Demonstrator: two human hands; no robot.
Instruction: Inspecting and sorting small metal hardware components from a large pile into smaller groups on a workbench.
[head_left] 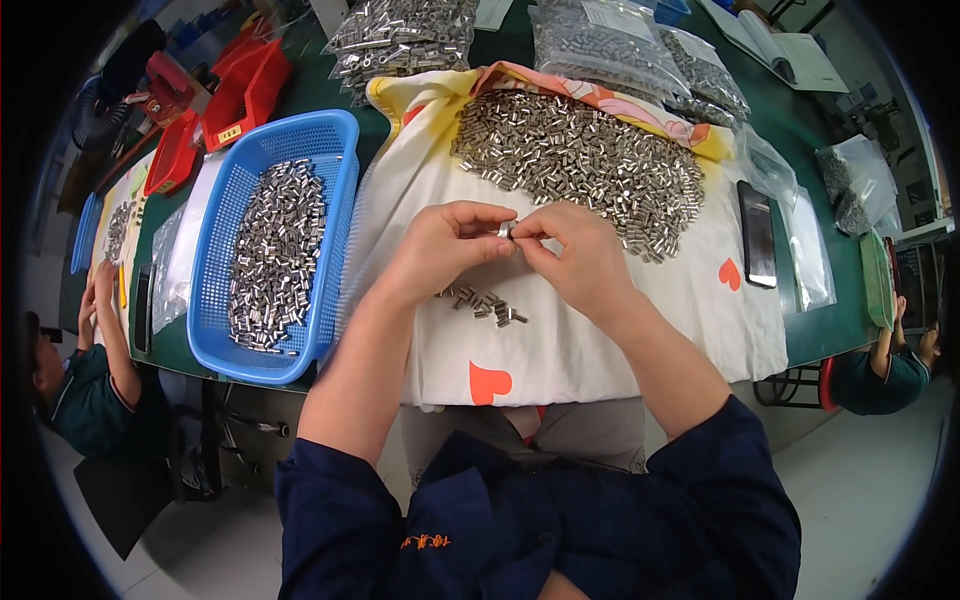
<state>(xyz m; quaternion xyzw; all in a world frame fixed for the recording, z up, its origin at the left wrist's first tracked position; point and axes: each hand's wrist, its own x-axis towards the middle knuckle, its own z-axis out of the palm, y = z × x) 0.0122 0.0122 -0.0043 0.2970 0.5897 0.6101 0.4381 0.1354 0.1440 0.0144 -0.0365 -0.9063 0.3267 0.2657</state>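
Observation:
My left hand (pixel 455 245) pinches a small silvery metal sleeve (pixel 504 229) between thumb and forefinger above the white cloth (pixel 600 340). From the other side, my right hand (pixel 570 250) closes its fingertips on the same sleeve; whether they also hold something smaller is hidden. Below my hands lies a small scatter of metal sleeves (pixel 487 304), partly behind the left wrist. A large heap of the same short sleeves (pixel 590 165) spreads over the far part of the cloth. To the left, a blue basket (pixel 202 290) contains many more sleeves.
Clear bags of metal parts (pixel 400 45) (pixel 600 45) stand at the back. A phone (pixel 757 235) rests at the cloth's right edge, near empty plastic bags (pixel 808 255). Red bins (pixel 245 95) are at the far left. Co-workers (pixel 85 390) (pixel 880 375) sit on both sides.

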